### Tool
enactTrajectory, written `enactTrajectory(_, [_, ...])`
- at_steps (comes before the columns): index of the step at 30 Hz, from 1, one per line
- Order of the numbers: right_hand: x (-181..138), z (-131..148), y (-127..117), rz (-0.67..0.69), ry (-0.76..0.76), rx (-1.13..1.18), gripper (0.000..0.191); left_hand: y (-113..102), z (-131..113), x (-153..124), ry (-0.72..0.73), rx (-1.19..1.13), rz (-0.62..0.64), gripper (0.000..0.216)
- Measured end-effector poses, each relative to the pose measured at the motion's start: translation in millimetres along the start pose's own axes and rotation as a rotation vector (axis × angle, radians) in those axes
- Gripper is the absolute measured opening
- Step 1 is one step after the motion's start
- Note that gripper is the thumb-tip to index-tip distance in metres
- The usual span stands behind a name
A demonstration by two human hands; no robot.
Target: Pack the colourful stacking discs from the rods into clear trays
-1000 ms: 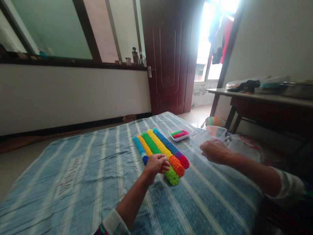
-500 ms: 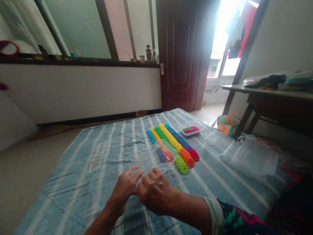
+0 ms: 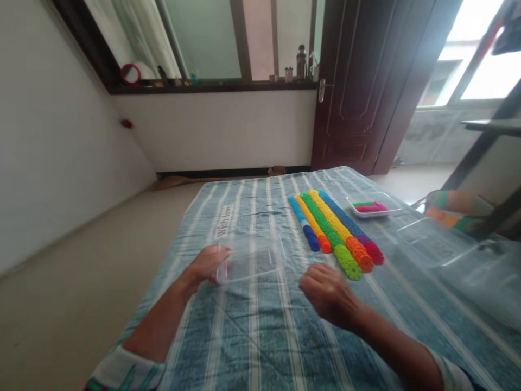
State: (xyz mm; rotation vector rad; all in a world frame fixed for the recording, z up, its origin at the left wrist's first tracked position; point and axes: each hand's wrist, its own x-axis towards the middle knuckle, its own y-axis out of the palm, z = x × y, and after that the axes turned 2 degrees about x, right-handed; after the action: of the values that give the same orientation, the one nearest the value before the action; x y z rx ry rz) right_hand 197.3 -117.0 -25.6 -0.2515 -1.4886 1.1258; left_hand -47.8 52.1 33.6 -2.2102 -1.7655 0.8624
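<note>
My left hand [image 3: 208,263] grips the left edge of a clear plastic box [image 3: 250,266], with the fingers around its rim. The box is see-through, and the striped bedspread shows behind it. To the right, my right hand [image 3: 325,288] is apart from the box, its fingers curled into a fist. Whatever it may hold is hidden. Just beyond the right hand, several stacks of coloured notched discs lie side by side like rods: a blue stack [image 3: 303,222], an orange-yellow one [image 3: 313,224], a green one [image 3: 329,233], and a yellow one [image 3: 340,228] ending in orange.
Another clear box [image 3: 374,212] with pink and green pieces sits at the bed's far right. Near it lies a clear lid or tray [image 3: 435,241]. A plastic bag [image 3: 488,277] is at the right edge. The blue striped bedspread [image 3: 260,336] covers the surface.
My hands, together before, are now apart. The clear box has moved left with my left hand, away from the disc stacks it overlapped. The view has turned left.
</note>
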Motion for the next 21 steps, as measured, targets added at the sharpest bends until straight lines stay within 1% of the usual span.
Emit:
enactTrajectory(3, [-9.6, -12.2, -6.2, -0.005, 0.051, 0.001, 0.035, -2.5, 4.3, 7.5, -0.044, 0.013, 0.016, 0.02])
enactTrajectory(6, [-14.7, -18.7, -11.5, -0.016, 0.082, -0.008, 0.035, -2.8, 8.9, 15.3, -0.039, 0.068, 0.041, 0.014])
enactTrajectory(11, [-24.4, -24.6, -7.4, -0.113, 0.015, 0.014, 0.031, -3.6, 10.6, 26.5, -0.056, 0.149, 0.055, 0.016])
enactTrajectory(19, [-32.5, -27.6, 3.9, -0.083, 0.02, 0.013, 0.033, -9.3, 3.9, 37.8, -0.043, 0.332, 0.025, 0.015])
enactTrajectory(21, [-32.3, -28.0, 5.5, -0.067, 0.023, 0.008, 0.034, -10.6, 3.1, 39.3, -0.026, 0.372, 0.053, 0.019])
